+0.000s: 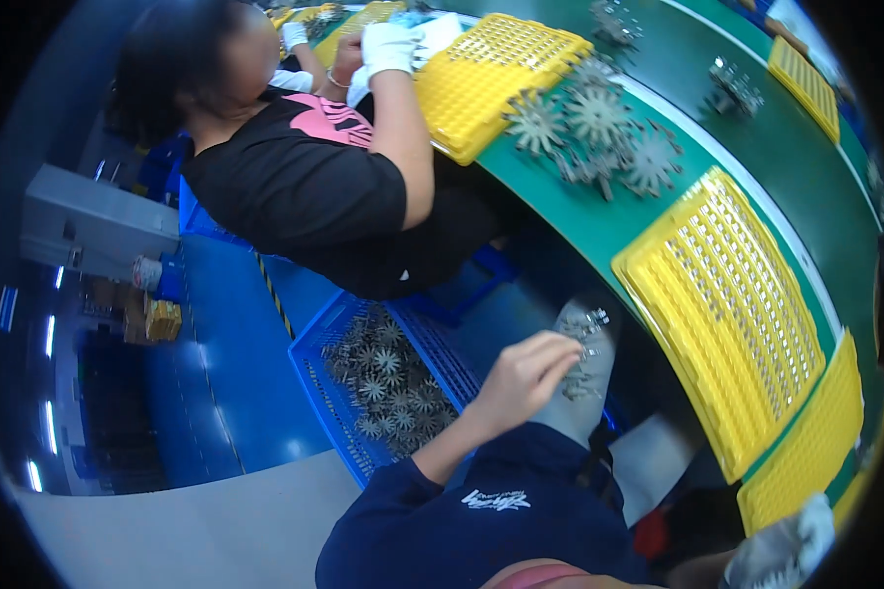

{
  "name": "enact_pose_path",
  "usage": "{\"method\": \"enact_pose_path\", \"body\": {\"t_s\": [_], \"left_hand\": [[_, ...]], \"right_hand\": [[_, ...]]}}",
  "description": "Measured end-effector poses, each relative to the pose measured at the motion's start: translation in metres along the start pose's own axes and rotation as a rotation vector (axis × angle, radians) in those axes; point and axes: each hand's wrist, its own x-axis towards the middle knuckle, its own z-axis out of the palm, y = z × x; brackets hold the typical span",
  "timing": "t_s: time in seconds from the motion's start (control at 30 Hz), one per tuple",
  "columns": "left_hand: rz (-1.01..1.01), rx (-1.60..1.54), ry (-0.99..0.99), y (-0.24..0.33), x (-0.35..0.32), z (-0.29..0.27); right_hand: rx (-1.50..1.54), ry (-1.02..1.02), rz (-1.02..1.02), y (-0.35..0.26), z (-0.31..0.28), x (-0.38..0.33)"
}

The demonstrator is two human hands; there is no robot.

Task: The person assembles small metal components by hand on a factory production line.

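Note:
My bare left hand [528, 379] is closed, thumb and fingers pinched on a spiky metal part [581, 355] above my lap. That part is seen at an angle and slightly blurred. At the lower right, my right hand [784, 548] wears a pale glove and is beside the near end of a yellow tray [803, 456]; blur and the picture's rim hide how its fingers lie. A blue crate [314, 378] full of star-shaped metal parts [388, 363] stands to my left.
Another yellow tray [727, 314] with rows of slots lies on the green bench [580, 206]. Farther along, star-shaped parts [599, 123] are heaped by a third yellow tray [491, 74]. A co-worker [304, 187] in black, with a white glove, works at the left.

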Motion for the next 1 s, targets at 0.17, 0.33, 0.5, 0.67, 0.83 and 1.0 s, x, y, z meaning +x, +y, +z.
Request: {"method": "enact_pose_path", "body": {"t_s": [0.17, 0.33, 0.5, 0.67, 0.83, 1.0], "left_hand": [[-0.083, -0.133, -0.092, -0.003, -0.004, 0.009], [-0.065, -0.235, -0.21, -0.006, 0.001, 0.016], [-0.076, -0.225, -0.246, -0.012, 0.007, 0.017], [-0.025, -0.203, -0.233, -0.016, 0.004, 0.016], [0.036, -0.168, -0.239, -0.015, 0.005, 0.018], [0.1, -0.116, -0.237, -0.019, 0.005, 0.021]], "right_hand": [[0.462, -0.322, -0.031, 0.028, 0.06, -0.037], [0.612, -0.377, 0.348, 0.02, 0.084, -0.049], [0.555, -0.482, 0.402, 0.005, 0.102, -0.049], [0.52, -0.502, 0.419, -0.002, 0.104, -0.049], [0.465, -0.498, 0.457, 0.001, 0.102, -0.05], [0.444, -0.524, 0.473, -0.001, 0.101, -0.048]]}}
